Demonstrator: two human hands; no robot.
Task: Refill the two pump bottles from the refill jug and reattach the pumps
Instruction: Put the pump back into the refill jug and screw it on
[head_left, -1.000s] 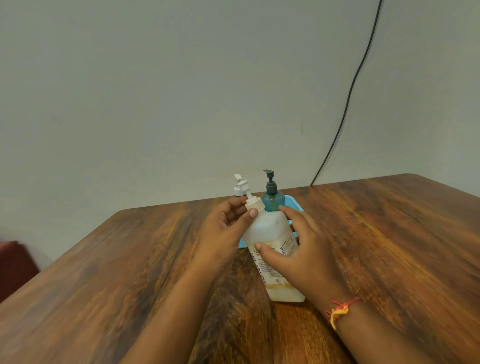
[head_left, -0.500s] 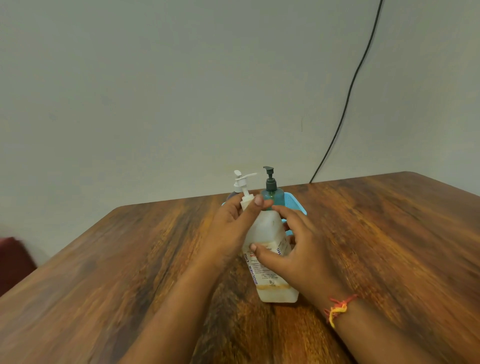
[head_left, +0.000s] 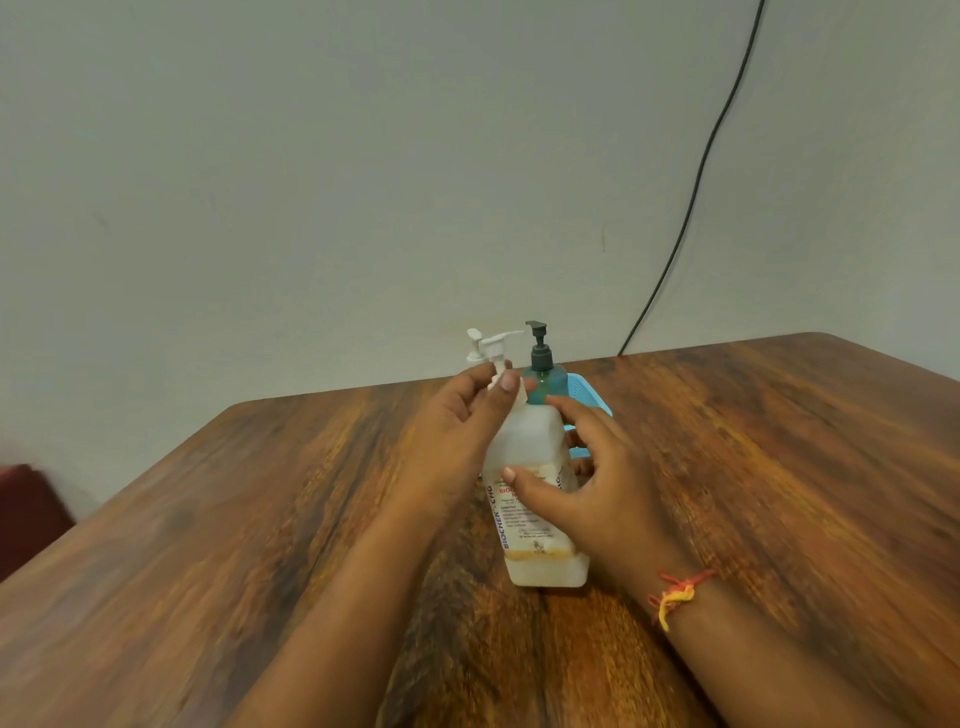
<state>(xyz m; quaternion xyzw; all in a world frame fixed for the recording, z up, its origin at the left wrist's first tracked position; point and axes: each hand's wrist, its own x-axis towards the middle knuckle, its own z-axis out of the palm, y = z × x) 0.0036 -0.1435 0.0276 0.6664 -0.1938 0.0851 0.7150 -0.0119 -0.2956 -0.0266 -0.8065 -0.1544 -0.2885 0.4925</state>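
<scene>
Nearly empty, the light, rigid white bottle (head_left: 535, 499) is steadied by the right hand (head_left: 597, 483) wrapped around its labelled body, while the left hand (head_left: 467, 421) pinches its pump collar (head_left: 511, 392).

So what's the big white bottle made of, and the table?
The white bottle looks like cloudy, matte plastic: light passes through, so a yellowish liquid shows low inside, and a printed label is stuck on its front. The table looks like wood with a smooth, slightly shiny finish: brown and orange grain streaks run along it. It could be wood-look laminate; the picture leaves that open.
</scene>
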